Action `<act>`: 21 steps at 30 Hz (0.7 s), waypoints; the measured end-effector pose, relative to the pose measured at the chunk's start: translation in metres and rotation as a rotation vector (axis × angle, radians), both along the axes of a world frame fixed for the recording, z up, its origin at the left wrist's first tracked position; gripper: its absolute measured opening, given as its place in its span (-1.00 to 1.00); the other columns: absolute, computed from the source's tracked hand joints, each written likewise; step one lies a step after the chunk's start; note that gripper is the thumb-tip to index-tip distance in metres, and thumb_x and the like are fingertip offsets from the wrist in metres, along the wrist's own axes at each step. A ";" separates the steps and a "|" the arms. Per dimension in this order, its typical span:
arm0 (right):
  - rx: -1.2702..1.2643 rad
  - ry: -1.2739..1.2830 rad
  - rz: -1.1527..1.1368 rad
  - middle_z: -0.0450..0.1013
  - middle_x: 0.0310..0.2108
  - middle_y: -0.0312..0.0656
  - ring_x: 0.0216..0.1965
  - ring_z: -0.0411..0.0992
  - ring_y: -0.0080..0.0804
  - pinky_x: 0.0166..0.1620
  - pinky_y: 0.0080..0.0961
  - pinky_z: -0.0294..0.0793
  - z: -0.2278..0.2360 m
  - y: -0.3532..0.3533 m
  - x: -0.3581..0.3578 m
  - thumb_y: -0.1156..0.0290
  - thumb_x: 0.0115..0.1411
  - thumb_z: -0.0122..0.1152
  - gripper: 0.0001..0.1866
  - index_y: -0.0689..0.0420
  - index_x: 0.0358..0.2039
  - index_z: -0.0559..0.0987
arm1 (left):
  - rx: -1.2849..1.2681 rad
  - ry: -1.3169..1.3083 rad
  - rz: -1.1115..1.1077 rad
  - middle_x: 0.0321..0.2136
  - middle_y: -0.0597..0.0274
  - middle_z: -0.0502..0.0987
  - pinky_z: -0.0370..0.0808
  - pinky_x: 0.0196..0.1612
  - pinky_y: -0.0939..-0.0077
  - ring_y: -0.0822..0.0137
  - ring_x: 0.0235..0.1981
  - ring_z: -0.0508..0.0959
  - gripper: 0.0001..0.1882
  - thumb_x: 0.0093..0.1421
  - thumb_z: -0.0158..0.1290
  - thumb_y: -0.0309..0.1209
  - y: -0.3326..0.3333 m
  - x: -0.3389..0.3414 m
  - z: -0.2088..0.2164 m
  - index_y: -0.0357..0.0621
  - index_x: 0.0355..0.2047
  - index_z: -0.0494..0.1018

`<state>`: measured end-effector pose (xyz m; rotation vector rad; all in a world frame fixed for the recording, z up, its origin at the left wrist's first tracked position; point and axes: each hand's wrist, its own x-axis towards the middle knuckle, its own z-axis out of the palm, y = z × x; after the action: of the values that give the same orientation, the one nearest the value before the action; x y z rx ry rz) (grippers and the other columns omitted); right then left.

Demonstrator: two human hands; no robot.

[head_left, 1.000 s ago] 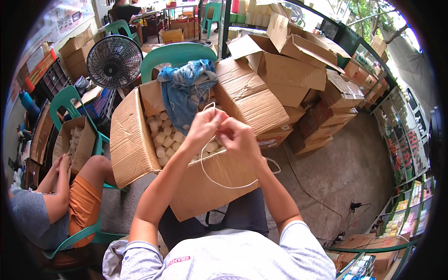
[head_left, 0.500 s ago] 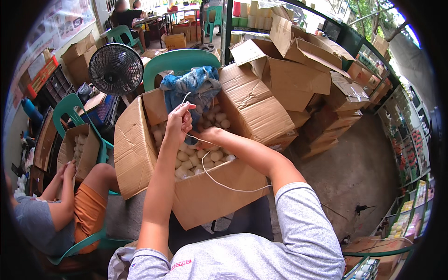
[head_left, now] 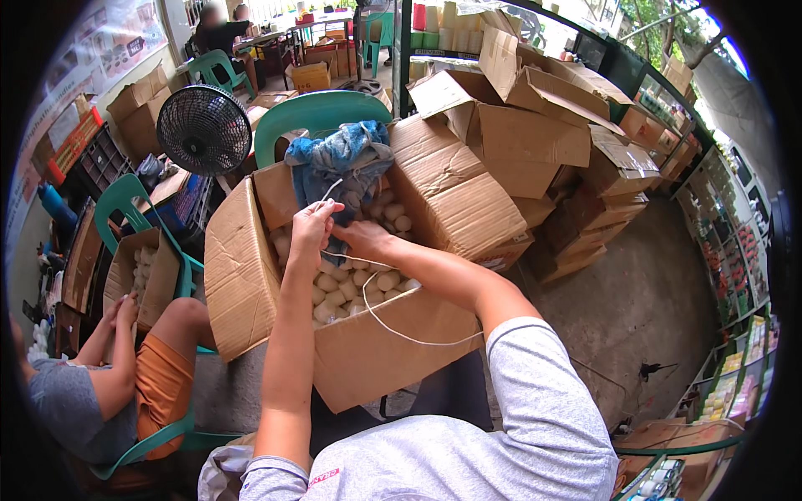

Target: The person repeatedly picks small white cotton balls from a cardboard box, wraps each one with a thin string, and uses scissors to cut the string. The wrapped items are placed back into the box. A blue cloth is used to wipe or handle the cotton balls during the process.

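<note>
My left hand [head_left: 314, 227] is closed in a pinch on a thin white cord [head_left: 426, 341], whose short end sticks up beyond the fingers. From below that hand the cord runs right, loops over the front of an open cardboard box [head_left: 393, 355] and reaches my right sleeve. Close beside the left hand, my right hand [head_left: 365, 240] has its fingers drawn together over the box; what they grip is hidden. Stubby cream-coloured cylinders [head_left: 338, 296] fill the box beneath both hands. A blue and grey cloth [head_left: 342, 159] hangs over its far side, just beyond my fingers.
A green plastic chair [head_left: 322, 113] stands behind the box. Stacked cartons [head_left: 535, 142] crowd the right, and a black fan [head_left: 205, 129] is at the left. Nearby on the left sits another person [head_left: 92, 397] beside a smaller box [head_left: 144, 275] of similar cylinders. Shelves line the far right.
My left hand has come down slightly, its fingers closing on the cord nearer the end. My right hand has shifted left and up, close to the left one.
</note>
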<state>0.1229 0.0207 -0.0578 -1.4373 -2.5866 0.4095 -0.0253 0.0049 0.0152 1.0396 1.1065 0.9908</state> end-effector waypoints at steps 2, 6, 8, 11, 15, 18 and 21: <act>-0.012 0.052 -0.158 0.53 -0.38 0.15 -0.27 0.52 0.13 -0.17 -0.05 0.50 0.015 -0.002 0.003 0.30 -0.01 0.17 -0.53 0.08 -0.04 0.35 | 0.051 0.099 0.031 -0.69 0.49 0.37 0.09 -0.72 0.73 0.68 -0.74 0.23 -0.78 0.27 0.03 -0.27 0.006 -0.005 -0.008 -0.11 -0.33 0.59; 0.041 0.440 -0.477 0.52 -0.30 0.17 -0.23 0.53 0.13 -0.11 -0.12 0.52 0.047 0.006 0.007 0.22 0.05 0.13 -0.63 0.15 -0.17 0.42 | 0.284 0.483 0.132 -0.54 0.28 0.57 0.06 -0.76 0.72 0.68 -0.78 0.21 -0.70 0.32 -0.05 -0.19 0.025 -0.003 -0.042 -0.01 -0.09 0.56; -0.042 0.839 -0.502 0.53 -0.30 0.11 -0.27 0.56 -0.01 -0.18 -0.25 0.57 0.054 0.009 0.018 0.26 0.08 0.13 -0.69 0.19 -0.23 0.45 | 0.240 0.292 0.082 -0.53 0.28 0.57 0.07 -0.76 0.72 0.69 -0.77 0.21 -0.68 0.33 -0.06 -0.16 0.013 0.011 -0.023 0.01 -0.04 0.53; -0.275 1.195 -0.337 0.52 -0.27 -0.07 -0.32 0.58 -0.31 -0.31 -0.49 0.60 0.065 0.011 0.015 0.25 0.20 0.13 -0.71 0.22 -0.22 0.45 | 0.251 0.150 0.148 -0.44 0.25 0.57 0.18 -0.58 0.69 0.63 -0.64 0.30 -0.66 0.33 -0.02 -0.16 0.006 0.009 -0.011 -0.04 0.00 0.45; -0.565 1.429 -0.225 0.51 -0.27 -0.10 -0.40 0.57 -0.38 -0.38 -0.52 0.58 0.071 0.023 0.002 0.20 0.26 0.15 -0.65 0.20 -0.11 0.39 | 0.226 0.084 0.292 -0.38 0.21 0.55 0.26 -0.54 0.68 0.59 -0.63 0.34 -0.75 0.31 0.01 -0.23 0.010 -0.003 -0.006 -0.09 -0.12 0.38; -0.421 1.283 -0.624 0.50 -0.26 -0.02 -0.33 0.56 -0.24 -0.23 -0.40 0.57 0.058 0.038 -0.014 0.18 0.17 0.24 -0.58 0.20 -0.12 0.38 | 0.118 -0.054 0.334 -0.47 0.31 0.51 0.02 -0.78 0.72 0.67 -0.81 0.13 -0.78 0.33 -0.03 -0.19 0.008 -0.008 -0.004 -0.04 -0.20 0.38; 0.298 0.575 -0.970 0.41 -0.11 0.08 -0.23 0.52 -0.13 -0.30 -0.32 0.58 -0.002 0.058 -0.024 0.15 0.01 0.40 -0.34 0.29 -0.04 0.29 | 0.032 -0.309 0.273 -0.51 0.31 0.48 -0.02 -0.80 0.70 0.63 -0.84 0.09 -0.73 0.34 -0.09 -0.14 0.009 -0.014 0.000 -0.07 -0.24 0.37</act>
<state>0.0992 0.0783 -0.0598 -1.8666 -1.2466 0.2193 -0.0395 0.0135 0.0152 0.7395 0.9920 1.3423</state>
